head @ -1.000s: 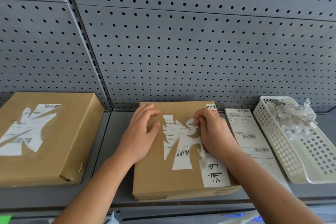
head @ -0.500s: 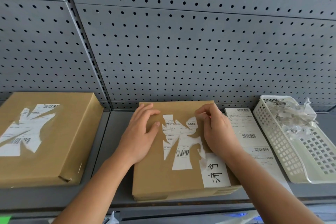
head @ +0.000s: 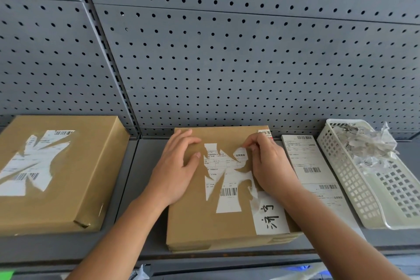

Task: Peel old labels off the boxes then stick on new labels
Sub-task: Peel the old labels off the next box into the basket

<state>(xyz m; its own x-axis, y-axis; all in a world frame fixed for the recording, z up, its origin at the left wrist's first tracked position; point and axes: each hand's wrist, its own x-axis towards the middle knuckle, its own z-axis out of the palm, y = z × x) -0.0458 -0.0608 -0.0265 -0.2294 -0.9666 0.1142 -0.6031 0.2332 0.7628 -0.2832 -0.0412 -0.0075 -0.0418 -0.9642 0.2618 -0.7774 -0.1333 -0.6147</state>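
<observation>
The middle box (head: 204,223) lies on the shelf (head: 145,166). The left hand (head: 179,170) presses flat and open on it. The right hand (head: 268,166) pinches a scrap of the torn old label (head: 227,179). The thin paper may tear again if it is pulled too fast.

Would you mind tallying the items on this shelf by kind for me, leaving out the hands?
Cardboard boxes: 2, the left box and the middle box, each with a torn old label
White basket of paper scraps: 1
Sheet of new labels: 1
Total: 4
</observation>
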